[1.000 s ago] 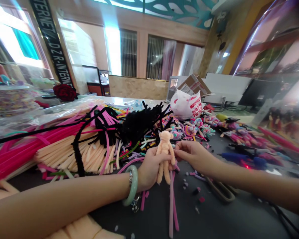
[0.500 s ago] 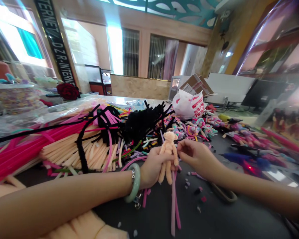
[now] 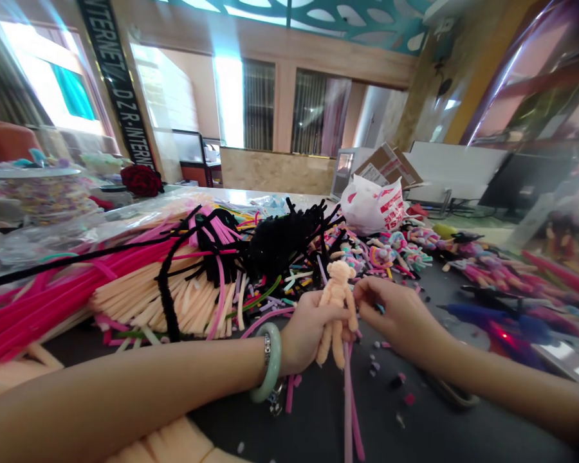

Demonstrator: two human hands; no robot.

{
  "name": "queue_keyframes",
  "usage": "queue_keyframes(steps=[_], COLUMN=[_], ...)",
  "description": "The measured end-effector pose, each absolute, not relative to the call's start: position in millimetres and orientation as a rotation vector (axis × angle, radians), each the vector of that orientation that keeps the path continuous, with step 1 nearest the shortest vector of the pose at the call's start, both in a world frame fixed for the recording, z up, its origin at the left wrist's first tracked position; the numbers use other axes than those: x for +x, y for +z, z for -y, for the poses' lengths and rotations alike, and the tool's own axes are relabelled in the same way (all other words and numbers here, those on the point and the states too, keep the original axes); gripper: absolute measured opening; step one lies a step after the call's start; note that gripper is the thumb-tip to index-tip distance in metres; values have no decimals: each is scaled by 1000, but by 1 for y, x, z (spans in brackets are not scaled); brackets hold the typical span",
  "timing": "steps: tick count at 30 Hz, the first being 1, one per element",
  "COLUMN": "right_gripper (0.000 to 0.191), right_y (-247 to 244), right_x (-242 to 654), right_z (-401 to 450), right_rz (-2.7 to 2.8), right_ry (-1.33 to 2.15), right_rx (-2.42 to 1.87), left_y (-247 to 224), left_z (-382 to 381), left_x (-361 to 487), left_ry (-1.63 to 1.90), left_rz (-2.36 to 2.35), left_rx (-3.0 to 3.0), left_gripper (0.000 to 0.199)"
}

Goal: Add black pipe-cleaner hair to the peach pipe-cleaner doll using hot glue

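Head view: the beige fuzzy doll (image 3: 337,292) is upright above the dark surface (image 3: 313,440), your left hand's (image 3: 299,331) grip closed around its middle. Your right hand (image 3: 395,305) curls just beside its arm; whether those fingers pinch anything, you can't tell. Its head, arms and legs look formed, but the body is plain; what remains is unclear. Pink strips (image 3: 348,399) lie below, black strips (image 3: 282,241) behind, colorful dolls (image 3: 492,270) off right.

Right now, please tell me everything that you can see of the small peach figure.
The peach figure looks fuzzy, with a rounded head, two small ears, two arms and two legs. It is nearly upright in the left hand, thumb across its waist. The right hand is close beside it; whether they touch, I cannot tell.
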State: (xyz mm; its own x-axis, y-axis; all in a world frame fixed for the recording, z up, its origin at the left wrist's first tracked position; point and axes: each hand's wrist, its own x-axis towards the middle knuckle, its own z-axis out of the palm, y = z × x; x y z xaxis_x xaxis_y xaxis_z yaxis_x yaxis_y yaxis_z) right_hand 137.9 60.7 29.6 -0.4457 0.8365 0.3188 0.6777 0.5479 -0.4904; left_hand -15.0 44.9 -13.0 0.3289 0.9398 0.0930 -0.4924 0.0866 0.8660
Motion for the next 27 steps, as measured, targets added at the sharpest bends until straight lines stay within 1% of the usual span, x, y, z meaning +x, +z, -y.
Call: queue_keyframes(steps=[3, 6, 8, 10, 15, 18, 20, 22, 24, 25, 27], right_gripper=[6, 4, 9, 17, 22, 26, 29, 39, 49, 51, 49], right_y=[29, 25, 20, 13, -1, 9, 25, 46, 69, 80, 104], right_x=[145, 161, 173, 183, 195, 202, 208, 212, 209, 205, 191], right_z=[-50, -34, -21, -7, 12, 6, -2, -12, -23, -28, -42], right_rz=[2253, 2167, 2065, 1932, 1676, 1787, 2006, 2173, 2297, 2345, 2390], right_ry=[319, 310, 404, 500, 459, 473, 490, 320, 70, -50, -243], right_rx=[-1242, -1312, -1369, -1395, -1448, -1468, -1485, -1490, -1424, -1387, -1293], left_y=[-14, -18, -20, -22, -23, -22, -22, -23, -24, -25, -26], left_z=[-43, -42, -42, -43, -45, -45, -45, -45, -46, -46, -47], left_x=[-15, -14, -14, -13, -11, -11, -11, -11, -11, -11, -11], left_ry=[1108, 1037, 1017, 1015, 1002, 965, 932, 911, 897, 889, 873], left_rz=[-577, -552, -530, -510, -503, -489, -475, -469, -464, -461, -449], left_rx=[1008, 1052, 1078, 1089, 1080, 1104, 1119, 1119, 1112, 1111, 1112], left_gripper=[7, 14, 16, 14, 13, 22, 26, 27, 28, 29, 29])
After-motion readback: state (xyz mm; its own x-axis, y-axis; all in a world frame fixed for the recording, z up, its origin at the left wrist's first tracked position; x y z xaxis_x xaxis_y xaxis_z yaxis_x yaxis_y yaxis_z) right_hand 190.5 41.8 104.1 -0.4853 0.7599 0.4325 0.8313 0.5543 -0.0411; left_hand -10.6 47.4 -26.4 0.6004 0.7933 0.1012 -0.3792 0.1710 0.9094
